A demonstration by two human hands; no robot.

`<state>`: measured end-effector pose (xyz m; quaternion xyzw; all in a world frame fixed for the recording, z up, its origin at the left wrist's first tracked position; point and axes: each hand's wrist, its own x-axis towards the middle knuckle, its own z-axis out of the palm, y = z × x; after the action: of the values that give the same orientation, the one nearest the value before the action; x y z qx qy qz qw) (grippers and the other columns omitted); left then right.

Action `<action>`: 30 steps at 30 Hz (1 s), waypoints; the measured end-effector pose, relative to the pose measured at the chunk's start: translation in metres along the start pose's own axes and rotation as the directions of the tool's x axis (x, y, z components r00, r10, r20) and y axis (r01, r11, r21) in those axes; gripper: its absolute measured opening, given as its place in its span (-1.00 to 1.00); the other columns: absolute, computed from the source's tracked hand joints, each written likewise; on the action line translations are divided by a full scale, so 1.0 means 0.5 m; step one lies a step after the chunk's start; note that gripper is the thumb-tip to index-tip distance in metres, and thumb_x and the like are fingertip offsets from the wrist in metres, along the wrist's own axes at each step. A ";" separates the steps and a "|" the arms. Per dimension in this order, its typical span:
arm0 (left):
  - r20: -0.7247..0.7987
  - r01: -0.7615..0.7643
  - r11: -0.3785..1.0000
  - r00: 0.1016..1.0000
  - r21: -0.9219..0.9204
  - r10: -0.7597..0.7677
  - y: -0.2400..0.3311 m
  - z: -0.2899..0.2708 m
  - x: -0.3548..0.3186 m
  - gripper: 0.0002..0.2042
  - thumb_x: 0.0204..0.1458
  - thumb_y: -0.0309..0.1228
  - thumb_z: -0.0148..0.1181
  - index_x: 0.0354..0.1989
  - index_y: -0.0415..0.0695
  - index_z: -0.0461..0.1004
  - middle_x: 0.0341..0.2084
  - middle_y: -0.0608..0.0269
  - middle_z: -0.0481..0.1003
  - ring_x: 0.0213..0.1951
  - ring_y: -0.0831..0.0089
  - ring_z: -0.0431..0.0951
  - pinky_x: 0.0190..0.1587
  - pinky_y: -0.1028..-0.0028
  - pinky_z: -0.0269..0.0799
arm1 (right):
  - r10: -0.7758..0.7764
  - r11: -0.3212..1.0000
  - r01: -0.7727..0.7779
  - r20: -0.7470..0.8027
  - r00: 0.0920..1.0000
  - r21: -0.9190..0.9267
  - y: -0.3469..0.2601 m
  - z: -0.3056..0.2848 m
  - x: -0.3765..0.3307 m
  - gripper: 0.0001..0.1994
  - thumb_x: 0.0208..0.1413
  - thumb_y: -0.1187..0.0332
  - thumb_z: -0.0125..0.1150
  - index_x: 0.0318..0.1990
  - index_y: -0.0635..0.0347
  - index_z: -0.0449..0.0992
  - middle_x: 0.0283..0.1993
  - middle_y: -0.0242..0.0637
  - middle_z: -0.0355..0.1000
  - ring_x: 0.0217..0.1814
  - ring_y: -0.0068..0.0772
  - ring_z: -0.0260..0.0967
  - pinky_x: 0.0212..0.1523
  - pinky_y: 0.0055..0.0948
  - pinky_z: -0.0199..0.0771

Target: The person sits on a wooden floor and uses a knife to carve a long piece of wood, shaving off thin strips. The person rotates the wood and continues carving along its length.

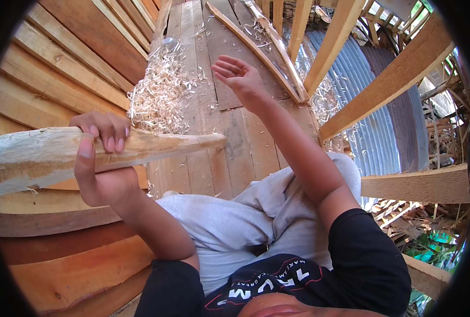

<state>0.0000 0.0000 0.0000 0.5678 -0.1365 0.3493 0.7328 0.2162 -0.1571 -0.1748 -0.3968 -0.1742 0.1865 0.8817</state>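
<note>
A thick, pale length of wood [39,158] comes in from the left edge and tapers to a blunt, narrow tip over the floor. My left hand [112,185] grips it near where it narrows, thumb on the near side and fingers over the top. Away from the wood, my right hand [241,80] is raised above the floorboards with its fingers stretched out and slightly curved, nothing in it. My forearms are bare, and my legs in light grey trousers [219,222] are folded beneath them.
A heap of curly wood shavings [161,92] lies on the plank floor [235,153] beside the wall of stacked boards [81,74]. Two long wooden strips [264,50] rest farther ahead. Upright and slanting timbers [388,79] line the right side, with corrugated metal sheets [362,95] beyond them.
</note>
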 end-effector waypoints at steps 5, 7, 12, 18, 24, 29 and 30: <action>-0.023 -0.021 1.000 1.000 -0.019 0.020 -0.003 0.002 0.000 -0.79 -0.03 -0.29 0.02 -0.36 -0.15 0.22 -0.61 0.30 0.16 -0.52 0.55 0.17 -0.34 0.45 0.12 | -0.205 0.922 0.113 -0.221 0.953 -0.369 -0.026 -0.140 0.041 -0.35 -0.25 0.87 -0.18 0.16 0.44 0.29 0.20 0.03 0.27 0.26 -0.16 0.29 0.25 -0.41 0.37; -0.034 -0.014 1.000 0.999 -0.019 0.013 -0.001 -0.002 0.001 -0.79 -0.03 -0.29 0.02 -0.36 -0.15 0.22 -0.61 0.30 0.17 -0.53 0.55 0.17 -0.34 0.45 0.12 | -0.249 0.883 0.071 -0.335 0.909 -0.464 -0.033 -0.182 0.049 -0.38 -0.24 0.86 -0.17 0.12 0.45 0.33 0.19 0.00 0.30 0.24 -0.19 0.32 0.20 -0.47 0.40; -0.033 -0.014 0.999 0.999 -0.031 0.013 0.000 -0.011 0.003 -0.79 -0.03 -0.29 0.03 -0.37 -0.15 0.22 -0.61 0.30 0.16 -0.53 0.55 0.16 -0.34 0.46 0.11 | -0.328 0.766 -0.096 -0.514 0.793 -0.636 -0.025 -0.306 0.049 -0.46 -0.22 0.80 -0.12 0.05 0.41 0.40 0.07 -0.04 0.41 0.16 -0.26 0.40 0.07 -0.54 0.43; -0.070 -0.014 1.000 0.997 -0.021 0.013 0.002 -0.020 0.007 -0.79 -0.04 -0.29 0.02 -0.38 -0.14 0.21 -0.62 0.30 0.16 -0.54 0.54 0.16 -0.34 0.47 0.10 | -0.404 0.409 -0.327 -0.491 0.772 -0.852 -0.011 -0.353 0.028 -0.50 -0.23 0.61 0.10 0.02 0.34 0.44 0.00 0.05 0.46 0.09 -0.13 0.44 0.06 -0.35 0.44; -0.066 0.004 1.000 0.998 -0.016 -0.005 0.001 -0.033 0.010 -0.79 -0.02 -0.26 0.04 -0.37 -0.09 0.22 -0.61 0.34 0.14 -0.52 0.54 0.15 -0.32 0.47 0.08 | -0.189 -0.160 -0.512 -0.483 0.855 -0.844 0.010 -0.345 -0.002 -0.49 -0.14 0.43 0.16 0.08 0.28 0.38 -0.02 0.09 0.45 0.06 0.01 0.42 0.08 -0.19 0.44; -0.077 0.005 1.000 0.997 -0.029 -0.007 0.001 -0.036 0.011 -0.80 -0.01 -0.26 0.03 -0.37 -0.10 0.22 -0.61 0.34 0.14 -0.52 0.55 0.14 -0.32 0.47 0.08 | -0.220 -0.181 -0.481 -0.441 0.870 -0.858 0.014 -0.324 -0.009 -0.50 -0.19 0.44 0.18 0.05 0.25 0.45 -0.04 0.08 0.47 0.00 0.01 0.46 0.07 -0.23 0.44; -0.077 0.005 1.000 0.997 -0.028 -0.007 0.001 -0.037 0.011 -0.80 -0.01 -0.26 0.03 -0.37 -0.10 0.22 -0.60 0.34 0.14 -0.52 0.55 0.14 -0.31 0.47 0.08 | -0.208 -0.181 -0.448 -0.412 0.887 -0.875 0.015 -0.317 -0.010 -0.50 -0.18 0.44 0.18 0.05 0.25 0.45 -0.03 0.07 0.47 -0.01 0.01 0.46 0.07 -0.22 0.44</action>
<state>0.0000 0.0191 -0.0024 0.5439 -0.1114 0.3667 0.7465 0.2827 -0.2553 -0.2803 -0.9685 -0.0176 -0.0178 0.2479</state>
